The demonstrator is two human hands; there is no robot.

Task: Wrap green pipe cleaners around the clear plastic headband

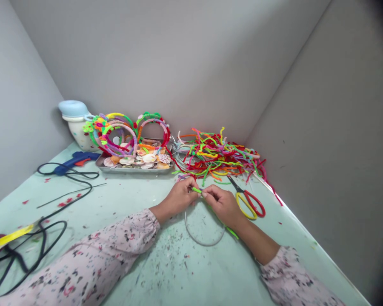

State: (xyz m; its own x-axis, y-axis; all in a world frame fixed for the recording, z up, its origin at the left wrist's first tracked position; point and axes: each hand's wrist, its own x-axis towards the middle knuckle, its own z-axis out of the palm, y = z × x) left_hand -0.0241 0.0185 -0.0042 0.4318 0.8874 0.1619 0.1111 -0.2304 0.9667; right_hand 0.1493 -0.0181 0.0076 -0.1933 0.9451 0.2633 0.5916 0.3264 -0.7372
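Note:
Between my two hands is a thin grey hoop (206, 245), like a bare headband, its curve hanging toward me over the table. A bright green pipe cleaner (196, 190) shows at the fingertips, partly wrapped on the hoop's end. My left hand (181, 195) is closed around that end. My right hand (221, 203) pinches at the same spot, and a green tail (232, 233) sticks out below its wrist. Scissors (249, 204) with one yellow and one red handle lie just right of my right hand.
A metal tray (137, 169) holds seashells, with colourful wrapped headbands (132, 131) on it. Right of it lies a heap of pipe cleaners (217, 153). At left are a blue glue gun (75, 162), its black cord (90, 187) and a white cup with a blue lid (73, 109). Walls stand behind and beside.

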